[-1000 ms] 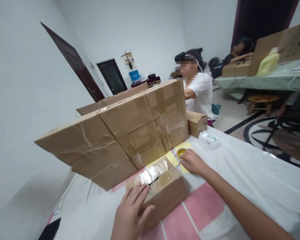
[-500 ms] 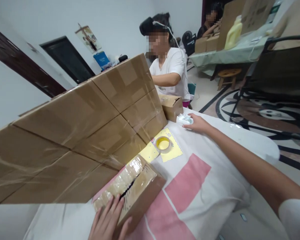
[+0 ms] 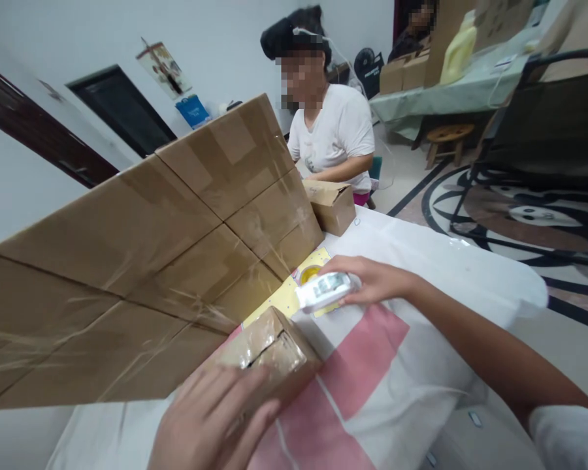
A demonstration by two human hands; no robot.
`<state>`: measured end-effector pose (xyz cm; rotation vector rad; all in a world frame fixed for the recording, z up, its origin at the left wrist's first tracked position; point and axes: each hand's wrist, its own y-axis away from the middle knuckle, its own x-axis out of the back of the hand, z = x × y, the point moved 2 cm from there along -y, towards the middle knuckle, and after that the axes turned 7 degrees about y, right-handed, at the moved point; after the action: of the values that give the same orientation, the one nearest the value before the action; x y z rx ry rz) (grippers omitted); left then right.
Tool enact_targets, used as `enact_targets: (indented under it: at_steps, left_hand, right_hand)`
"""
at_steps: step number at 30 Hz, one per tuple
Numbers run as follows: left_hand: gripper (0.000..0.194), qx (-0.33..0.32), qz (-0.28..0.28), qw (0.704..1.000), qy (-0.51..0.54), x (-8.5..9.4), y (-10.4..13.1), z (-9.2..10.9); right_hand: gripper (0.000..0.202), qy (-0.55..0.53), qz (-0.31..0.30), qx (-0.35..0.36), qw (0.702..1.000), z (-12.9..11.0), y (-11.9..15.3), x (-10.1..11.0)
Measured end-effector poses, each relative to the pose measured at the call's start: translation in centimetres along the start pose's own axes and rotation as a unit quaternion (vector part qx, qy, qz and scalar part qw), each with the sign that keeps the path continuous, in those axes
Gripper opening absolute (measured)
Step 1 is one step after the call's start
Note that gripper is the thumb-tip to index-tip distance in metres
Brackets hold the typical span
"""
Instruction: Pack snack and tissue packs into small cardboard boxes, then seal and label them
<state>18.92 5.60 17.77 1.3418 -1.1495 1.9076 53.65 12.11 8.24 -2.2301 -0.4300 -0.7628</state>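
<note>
My right hand (image 3: 372, 281) grips a small white plastic item (image 3: 326, 291) with a grey-green patch on its side; blur hides its exact kind. It is held above the table, partly covering a yellow-cored roll of tape (image 3: 310, 273) on a yellow patterned sheet (image 3: 279, 301). In front of me lies a brown cardboard box (image 3: 294, 356), its top seam parted in a dark gap and shiny with clear tape. Over the box's near end is my left hand (image 3: 210, 418), fingers stretched out and holding nothing. Whether it touches the box is unclear.
A tall wall of taped cardboard boxes (image 3: 196, 228) stands along the left. Another small box (image 3: 334, 210) sits at its far end, near a seated person in a white shirt (image 3: 338, 127). Pink-and-white cloth (image 3: 367, 359) covers the table; a dark chair (image 3: 543, 143) stands to the right.
My right hand has brought the white item from beside the far box toward me, over the tape roll. My left hand has risen slightly. The person opposite has shifted an arm.
</note>
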Motion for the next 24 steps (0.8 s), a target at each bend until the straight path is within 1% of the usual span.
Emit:
enact_targets:
  at_steps: [1,2,3,4,5,6,8,10,12,14,19,22,24]
  left_hand:
    - [0.027,0.017,0.021,0.999,0.027,-0.3,-2.4,-0.1]
    - [0.027,0.064,-0.017,0.996,0.054,-1.0,-4.7,-0.4]
    - [0.028,0.096,-0.058,0.990,0.088,-1.8,-6.8,-0.8]
    - [0.028,0.112,-0.088,0.982,0.127,-2.6,-8.5,-1.2]
    - [0.024,0.124,-0.113,0.972,0.165,-3.4,-10.0,-1.7]
    - [0.022,0.129,-0.125,0.963,0.200,-4.1,-11.1,-2.1]
    - [0.024,0.134,-0.137,0.948,0.253,-5.2,-12.6,-2.7]
    - [0.024,0.139,-0.160,0.937,0.280,-6.0,-13.2,-3.2]
    - [0.021,0.146,-0.190,0.925,0.295,-6.5,-13.4,-3.4]
    - [0.019,0.157,-0.204,0.915,0.310,-6.8,-13.3,-3.5]
    - [0.026,0.191,-0.177,0.897,0.356,-6.8,-13.0,-3.9]
    - [0.033,0.223,-0.177,0.877,0.388,-6.4,-12.7,-4.1]
    - [0.035,0.247,-0.182,0.876,0.373,-6.0,-12.4,-4.5]
  right_hand:
    - [0.058,-0.010,-0.003,0.020,1.000,-1.2,-0.3,-0.5]
    - [0.057,-0.018,-0.002,0.035,0.999,-2.1,-0.6,-0.8]
    - [0.056,-0.025,0.000,0.045,0.999,-2.9,-0.7,-1.0]
    - [0.055,-0.031,0.001,0.052,0.998,-3.4,-0.7,-1.2]
    - [0.054,-0.035,0.003,0.056,0.998,-3.7,-0.7,-1.2]
    - [0.053,-0.038,0.004,0.059,0.998,-3.9,-0.6,-1.1]
    - [0.053,-0.037,0.009,0.063,0.997,-3.7,-0.4,-0.9]
    - [0.054,-0.035,0.014,0.065,0.997,-3.2,-0.1,-0.8]
    - [0.055,-0.034,0.012,0.064,0.997,-2.4,0.2,-0.9]
    - [0.055,-0.036,0.005,0.055,0.998,-1.7,0.4,-1.2]
    - [0.054,-0.040,-0.004,0.038,0.998,-0.8,0.5,-1.5]
    - [0.053,-0.026,-0.008,0.030,0.999,-0.7,0.5,-1.3]
    - [0.053,-0.022,0.000,0.025,0.999,-0.6,0.5,-1.0]
